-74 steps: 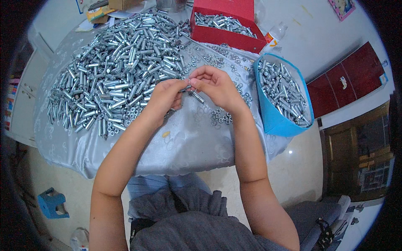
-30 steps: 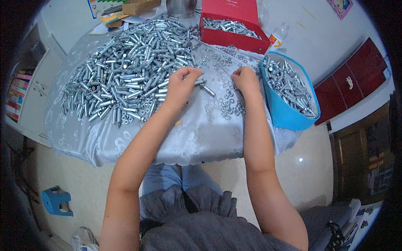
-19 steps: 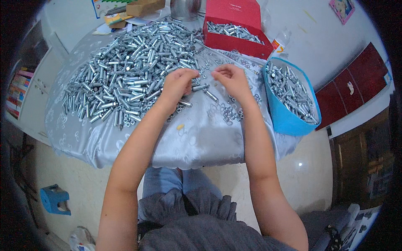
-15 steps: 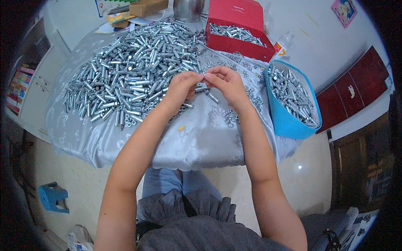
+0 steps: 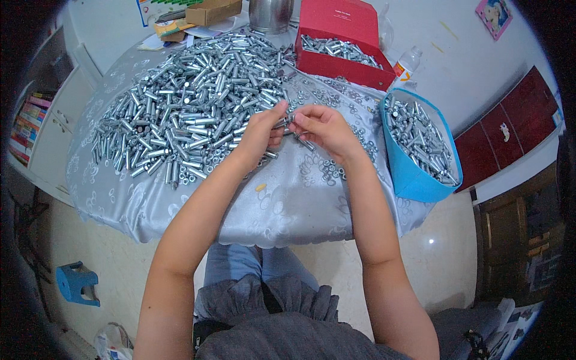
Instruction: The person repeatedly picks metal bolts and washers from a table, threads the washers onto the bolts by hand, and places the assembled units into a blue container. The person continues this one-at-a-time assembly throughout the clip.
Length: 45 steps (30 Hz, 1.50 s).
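Note:
My left hand (image 5: 259, 135) has its fingers curled around a silver expansion bolt (image 5: 281, 123), partly hidden by the fingers. Its thumb is raised and points up. Close beside it on the right, my right hand (image 5: 326, 130) pinches a small metal piece at the end of that bolt; the fingertips mostly cover it. To the left and beyond spreads a big heap of silver expansion bolts (image 5: 198, 102). Loose nuts (image 5: 331, 171) lie under and beside my right wrist, and a few more bolts rest beneath my hands.
The table has a shiny silver cloth (image 5: 282, 210). A red box (image 5: 342, 69) of bolts stands at the back, a blue bin (image 5: 423, 174) of bolts at the right. A metal pot (image 5: 270, 15), cardboard box (image 5: 213, 11) and plastic bottle (image 5: 408, 63) are farther off. A blue stool (image 5: 78, 283) stands on the floor.
My fingertips, pressed together before, have drawn slightly apart. The left thumb has lifted and the right hand has dropped a little toward me.

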Each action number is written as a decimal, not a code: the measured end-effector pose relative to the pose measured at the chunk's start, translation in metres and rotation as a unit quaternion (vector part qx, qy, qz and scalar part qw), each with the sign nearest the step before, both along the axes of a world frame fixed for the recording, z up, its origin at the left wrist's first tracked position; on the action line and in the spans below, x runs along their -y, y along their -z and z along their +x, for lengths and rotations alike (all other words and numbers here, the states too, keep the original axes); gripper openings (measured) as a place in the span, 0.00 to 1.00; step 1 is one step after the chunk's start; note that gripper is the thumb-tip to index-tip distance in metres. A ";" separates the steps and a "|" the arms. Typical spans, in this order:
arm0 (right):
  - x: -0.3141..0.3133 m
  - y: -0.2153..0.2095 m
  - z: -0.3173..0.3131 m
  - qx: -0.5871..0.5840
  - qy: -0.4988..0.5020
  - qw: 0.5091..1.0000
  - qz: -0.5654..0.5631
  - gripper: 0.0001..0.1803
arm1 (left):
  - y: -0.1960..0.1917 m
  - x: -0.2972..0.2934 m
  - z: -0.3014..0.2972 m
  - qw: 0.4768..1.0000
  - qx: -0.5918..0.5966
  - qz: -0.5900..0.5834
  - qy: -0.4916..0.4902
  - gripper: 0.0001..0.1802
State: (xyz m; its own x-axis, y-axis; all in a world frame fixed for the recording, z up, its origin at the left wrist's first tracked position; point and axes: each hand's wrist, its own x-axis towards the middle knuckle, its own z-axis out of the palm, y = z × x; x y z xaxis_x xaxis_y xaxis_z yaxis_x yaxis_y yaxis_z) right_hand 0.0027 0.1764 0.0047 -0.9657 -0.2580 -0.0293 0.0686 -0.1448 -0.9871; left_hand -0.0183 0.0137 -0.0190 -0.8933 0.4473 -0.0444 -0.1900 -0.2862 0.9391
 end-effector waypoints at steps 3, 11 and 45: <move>0.000 -0.001 0.000 -0.026 -0.036 0.998 0.032 0.09 | 0.004 -0.001 0.000 0.998 -0.011 -0.045 -0.035 0.25; -0.007 -0.002 0.003 -0.007 -0.074 0.994 0.074 0.09 | 0.004 -0.007 0.007 0.957 -0.189 -0.164 -0.145 0.28; 0.006 -0.009 0.015 -0.341 0.114 0.881 0.306 0.17 | -0.009 0.003 0.005 0.994 0.060 0.038 -0.088 0.20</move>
State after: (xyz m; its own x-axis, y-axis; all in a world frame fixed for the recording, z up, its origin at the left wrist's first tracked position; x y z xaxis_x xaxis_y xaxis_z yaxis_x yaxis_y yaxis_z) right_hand 0.0181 0.1708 0.0132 -0.8371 -0.1933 0.5117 -0.5333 0.4961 -0.6852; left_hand -0.0136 0.0105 -0.0097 -0.9485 0.2900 -0.1273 -0.2397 -0.3946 0.8870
